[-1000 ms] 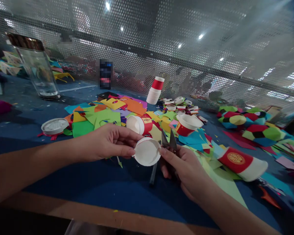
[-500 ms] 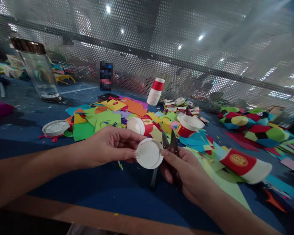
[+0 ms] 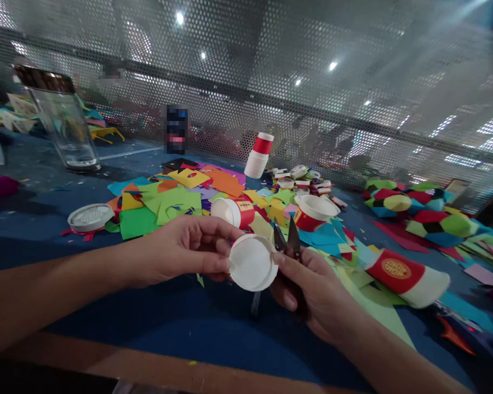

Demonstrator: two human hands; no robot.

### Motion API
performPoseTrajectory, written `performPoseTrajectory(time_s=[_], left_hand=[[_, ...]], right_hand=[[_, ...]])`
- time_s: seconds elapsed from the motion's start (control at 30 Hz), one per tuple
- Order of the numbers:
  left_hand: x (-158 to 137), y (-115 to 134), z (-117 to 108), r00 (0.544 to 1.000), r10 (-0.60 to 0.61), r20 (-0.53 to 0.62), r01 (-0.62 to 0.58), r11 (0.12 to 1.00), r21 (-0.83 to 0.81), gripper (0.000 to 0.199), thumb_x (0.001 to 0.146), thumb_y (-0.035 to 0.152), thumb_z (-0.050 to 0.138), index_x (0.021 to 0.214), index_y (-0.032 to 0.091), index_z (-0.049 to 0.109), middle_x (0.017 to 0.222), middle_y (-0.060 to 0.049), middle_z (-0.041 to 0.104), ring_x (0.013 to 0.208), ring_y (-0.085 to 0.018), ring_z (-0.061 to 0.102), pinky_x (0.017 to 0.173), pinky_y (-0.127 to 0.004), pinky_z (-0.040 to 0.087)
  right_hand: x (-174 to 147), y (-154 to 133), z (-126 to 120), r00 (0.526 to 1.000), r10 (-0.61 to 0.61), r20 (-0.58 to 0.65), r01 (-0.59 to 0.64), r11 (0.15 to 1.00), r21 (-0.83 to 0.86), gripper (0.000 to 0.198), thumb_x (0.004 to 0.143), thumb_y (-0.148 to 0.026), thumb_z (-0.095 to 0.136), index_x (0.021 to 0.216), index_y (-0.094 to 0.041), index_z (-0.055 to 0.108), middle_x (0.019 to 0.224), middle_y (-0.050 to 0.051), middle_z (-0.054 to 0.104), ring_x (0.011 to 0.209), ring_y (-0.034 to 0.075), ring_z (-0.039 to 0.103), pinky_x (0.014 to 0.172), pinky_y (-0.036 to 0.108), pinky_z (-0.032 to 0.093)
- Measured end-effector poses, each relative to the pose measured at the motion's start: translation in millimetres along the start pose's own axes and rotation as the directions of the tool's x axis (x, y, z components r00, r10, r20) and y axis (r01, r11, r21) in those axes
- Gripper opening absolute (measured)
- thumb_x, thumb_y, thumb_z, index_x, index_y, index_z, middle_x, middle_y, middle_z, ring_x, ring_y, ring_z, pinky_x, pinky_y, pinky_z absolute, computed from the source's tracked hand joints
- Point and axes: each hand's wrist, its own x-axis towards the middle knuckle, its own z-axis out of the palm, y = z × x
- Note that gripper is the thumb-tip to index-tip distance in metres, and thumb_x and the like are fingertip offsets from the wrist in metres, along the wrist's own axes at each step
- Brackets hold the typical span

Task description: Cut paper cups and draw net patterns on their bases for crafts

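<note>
Between both hands is the cut-off bottom of a paper cup [image 3: 252, 264], a round white piece with a low, uneven rim. My left hand [image 3: 197, 249] pinches its left edge between thumb and fingers. On the other side, my right hand [image 3: 308, 284] grips a pair of scissors [image 3: 286, 241], blades pointing up and apart, while its thumb presses the cup bottom's right edge. The scissors' handles are mostly hidden by the hand. Just behind lie a red and white paper cup [image 3: 240, 213] on its side and a cut cup ring [image 3: 314, 210].
Coloured paper scraps [image 3: 170, 202] cover the middle of the blue table. A glass bottle [image 3: 59, 120] stands at left, a stack of paper cups [image 3: 259, 156] at the back. To the right are a tipped paper cup [image 3: 406, 276], an orange-handled tool [image 3: 456, 335] and patchwork paper shapes [image 3: 439, 227].
The view has shifted slightly. Both hands keep hold of the cup bottom, which sits a little lower and further right in view, turned slightly more toward me.
</note>
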Motion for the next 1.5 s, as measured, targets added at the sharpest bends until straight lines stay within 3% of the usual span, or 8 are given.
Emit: performPoseTrajectory(time_s=[0.2,0.37,0.5,0.67,0.87,1.17,1.37,1.5], left_hand=[[0,-2,-9,0.987,-0.136,0.088,0.118,0.977,0.179,0.067,0.072,0.016,0.087,0.133,0.025,0.059,0.115,-0.004,0.071,0.102,-0.016,0.069,0.086,-0.024,0.055],[-4,-1,1,0.979,-0.178,0.097,0.155,0.966,0.206,0.057,0.08,0.032,0.08,0.132,0.024,0.057,0.129,-0.006,0.065,0.11,-0.018,0.064,0.084,-0.025,0.052],[-4,-3,10,0.981,-0.195,0.025,0.183,0.952,0.246,0.061,0.069,0.024,0.086,0.124,0.021,0.06,0.113,-0.003,0.07,0.1,-0.017,0.065,0.088,-0.027,0.05],[1,-9,11,0.982,-0.091,-0.165,0.148,0.915,0.374,0.028,0.074,0.031,0.077,0.094,0.016,0.066,0.083,0.001,0.068,0.075,-0.012,0.061,0.068,-0.022,0.046],[2,-8,8,0.943,0.049,-0.328,0.091,0.912,0.399,0.028,0.073,0.036,0.078,0.082,0.016,0.061,0.073,0.003,0.063,0.064,-0.01,0.054,0.057,-0.018,0.039],[5,-4,13,0.934,0.092,-0.344,0.062,0.91,0.411,0.027,0.072,0.035,0.077,0.081,0.015,0.062,0.071,0.003,0.061,0.063,-0.009,0.053,0.056,-0.018,0.04],[3,-6,11,0.956,0.137,-0.257,-0.012,0.9,0.435,0.021,0.078,0.029,0.073,0.075,0.017,0.056,0.066,0.006,0.054,0.059,-0.007,0.047,0.052,-0.016,0.034],[2,-9,9,0.965,0.169,-0.201,-0.059,0.886,0.459,0.021,0.081,0.026,0.072,0.074,0.017,0.054,0.067,0.006,0.052,0.06,-0.007,0.045,0.053,-0.017,0.034]], right_hand=[[2,0,-4,0.999,0.002,0.033,0.008,0.957,-0.292,0.038,0.083,-0.052,0.072,0.078,-0.016,0.061,0.047,-0.008,0.047,0.039,0.004,0.036,0.04,0.019,0.022],[1,-4,2,0.998,-0.034,0.05,0.053,0.894,-0.445,0.033,0.082,-0.05,0.064,0.079,-0.017,0.059,0.051,-0.008,0.045,0.04,0.007,0.038,0.042,0.021,0.027],[1,-3,6,0.994,-0.105,-0.035,0.066,0.812,-0.58,0.031,0.082,-0.05,0.055,0.074,-0.02,0.056,0.05,-0.007,0.045,0.042,0.009,0.041,0.045,0.024,0.03],[0,-3,7,0.986,-0.16,-0.044,0.087,0.724,-0.684,0.034,0.083,-0.052,0.049,0.069,-0.022,0.055,0.053,-0.004,0.046,0.048,0.013,0.042,0.049,0.028,0.031],[-4,-7,3,0.979,-0.203,-0.03,0.127,0.716,-0.686,0.025,0.079,-0.046,0.048,0.069,-0.024,0.047,0.067,0.002,0.054,0.072,0.022,0.057,0.063,0.033,0.04],[-3,-3,-1,0.954,-0.293,0.071,0.255,0.659,-0.708,0.026,0.089,-0.046,0.054,0.083,-0.022,0.062,0.073,0.002,0.061,0.077,0.024,0.062,0.063,0.032,0.043],[-6,-3,-1,0.93,-0.348,0.122,0.328,0.63,-0.704,0.026,0.093,-0.043,0.054,0.081,-0.022,0.063,0.069,0.0,0.058,0.069,0.019,0.058,0.059,0.029,0.04],[-8,-3,-1,0.942,-0.299,0.15,0.322,0.688,-0.651,0.026,0.093,-0.044,0.057,0.083,-0.021,0.066,0.068,-0.001,0.057,0.066,0.017,0.053,0.057,0.027,0.038]])
